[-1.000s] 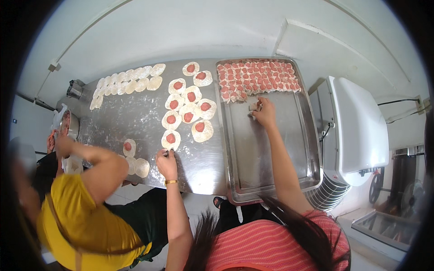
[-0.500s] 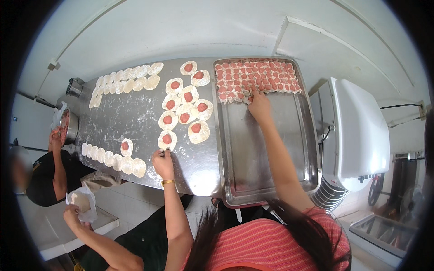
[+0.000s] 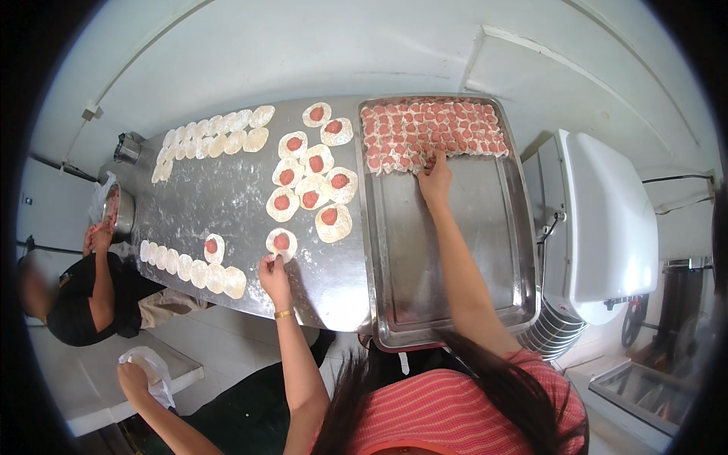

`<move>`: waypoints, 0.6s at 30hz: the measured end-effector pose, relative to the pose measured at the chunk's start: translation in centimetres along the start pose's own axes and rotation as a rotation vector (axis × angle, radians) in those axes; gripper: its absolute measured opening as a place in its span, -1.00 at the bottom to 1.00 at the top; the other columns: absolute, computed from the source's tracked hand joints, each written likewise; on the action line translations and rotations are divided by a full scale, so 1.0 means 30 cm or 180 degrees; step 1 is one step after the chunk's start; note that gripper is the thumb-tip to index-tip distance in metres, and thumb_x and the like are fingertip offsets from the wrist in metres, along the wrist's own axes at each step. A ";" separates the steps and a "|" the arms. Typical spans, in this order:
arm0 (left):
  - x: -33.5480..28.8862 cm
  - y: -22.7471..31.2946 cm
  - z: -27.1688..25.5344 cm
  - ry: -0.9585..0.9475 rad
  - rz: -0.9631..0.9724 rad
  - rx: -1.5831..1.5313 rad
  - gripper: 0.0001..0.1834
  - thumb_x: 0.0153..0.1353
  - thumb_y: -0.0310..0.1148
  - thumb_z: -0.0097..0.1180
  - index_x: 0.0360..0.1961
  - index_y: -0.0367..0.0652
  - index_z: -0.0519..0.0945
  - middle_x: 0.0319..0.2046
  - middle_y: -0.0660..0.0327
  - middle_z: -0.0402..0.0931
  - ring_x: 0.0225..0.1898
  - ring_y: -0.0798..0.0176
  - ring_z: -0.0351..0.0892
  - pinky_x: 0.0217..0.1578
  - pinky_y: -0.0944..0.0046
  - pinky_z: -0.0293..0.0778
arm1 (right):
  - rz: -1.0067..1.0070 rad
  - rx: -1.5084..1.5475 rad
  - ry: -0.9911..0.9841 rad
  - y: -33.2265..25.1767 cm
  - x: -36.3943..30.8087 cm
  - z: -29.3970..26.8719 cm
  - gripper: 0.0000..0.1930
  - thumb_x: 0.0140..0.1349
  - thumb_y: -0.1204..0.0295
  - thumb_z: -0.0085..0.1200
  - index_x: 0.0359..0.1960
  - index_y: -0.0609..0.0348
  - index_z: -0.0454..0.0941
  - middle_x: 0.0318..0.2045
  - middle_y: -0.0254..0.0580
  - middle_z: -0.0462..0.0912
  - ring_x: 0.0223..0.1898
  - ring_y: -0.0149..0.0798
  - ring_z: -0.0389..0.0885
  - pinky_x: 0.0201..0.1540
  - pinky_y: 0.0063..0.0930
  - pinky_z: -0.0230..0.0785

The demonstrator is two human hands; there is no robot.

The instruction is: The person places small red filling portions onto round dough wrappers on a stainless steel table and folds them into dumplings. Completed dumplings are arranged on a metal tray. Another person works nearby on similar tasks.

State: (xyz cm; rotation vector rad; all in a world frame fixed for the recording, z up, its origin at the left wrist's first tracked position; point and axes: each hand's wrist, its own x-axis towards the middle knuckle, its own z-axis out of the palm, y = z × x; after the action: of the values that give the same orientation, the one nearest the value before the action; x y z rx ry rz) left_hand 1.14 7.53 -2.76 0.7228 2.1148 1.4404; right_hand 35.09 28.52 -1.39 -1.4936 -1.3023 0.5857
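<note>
My left hand [image 3: 274, 277] pinches the near edge of a round dough wrapper [image 3: 270, 242] with a ball of red meat filling [image 3: 281, 241] on it. More filled wrappers [image 3: 312, 183] lie beyond it on the steel table [image 3: 220, 189], some overlapping. To the right, my right hand [image 3: 435, 182] reaches over a steel tray [image 3: 447, 250]. Its fingers are closed at the near edge of the packed rows of open-topped dumplings [image 3: 432, 125], apparently on one dumpling there; the fingertips partly hide it.
Unfilled wrappers lie in overlapping rows at the far left [image 3: 212, 136] and near left [image 3: 193, 271]. One filled wrapper [image 3: 214, 248] sits apart. A co-worker's hands [image 3: 97, 236] are at a metal bowl [image 3: 123, 216]; another person's hand [image 3: 135, 379] holds a plastic bag [image 3: 157, 373]. A white machine [image 3: 607, 216] stands right.
The wrapper at my left hand has slid slightly toward me, away from the others. My right hand has shifted a little rightward along the dumplings' edge. The plastic bag has moved lower.
</note>
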 end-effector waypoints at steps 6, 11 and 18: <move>-0.073 0.032 -0.029 -0.0297 -0.0751 -0.2392 -0.71 0.23 -0.36 -0.14 -0.07 -0.30 0.34 0.01 0.04 0.37 0.07 0.14 0.39 0.11 0.18 0.34 | 0.0162 0.0041 0.0105 0.038 0.013 0.012 -0.47 -0.08 0.69 0.04 0.02 0.23 0.29 -0.29 0.06 0.60 -0.27 0.03 0.61 -0.23 -0.24 0.45; -0.111 0.018 -0.055 -0.0577 -0.1225 -0.3048 -0.60 0.25 -0.35 -0.15 0.03 -0.41 0.32 0.06 -0.01 0.38 0.08 0.11 0.40 0.10 0.19 0.37 | 0.0181 -0.0173 0.0292 0.029 0.002 0.033 -0.57 -0.08 0.65 0.06 -0.09 0.26 0.34 -0.32 0.04 0.63 -0.30 -0.05 0.64 -0.25 -0.31 0.49; -0.198 0.011 -0.033 -0.1134 -0.1669 -0.3433 -0.64 0.23 -0.39 -0.11 -0.02 -0.42 0.36 0.00 -0.01 0.44 0.05 0.13 0.45 0.08 0.18 0.40 | 0.0202 -0.0382 0.0351 0.001 -0.015 -0.001 -0.50 -0.07 0.63 0.07 0.01 0.27 0.32 -0.18 0.14 0.53 -0.14 0.11 0.52 -0.13 -0.15 0.36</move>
State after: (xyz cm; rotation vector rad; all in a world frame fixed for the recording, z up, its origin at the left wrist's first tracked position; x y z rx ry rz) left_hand 4.99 3.03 -1.57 -0.0199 0.8992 1.6648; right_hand 34.99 28.10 -1.53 -1.6477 -1.2261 0.4656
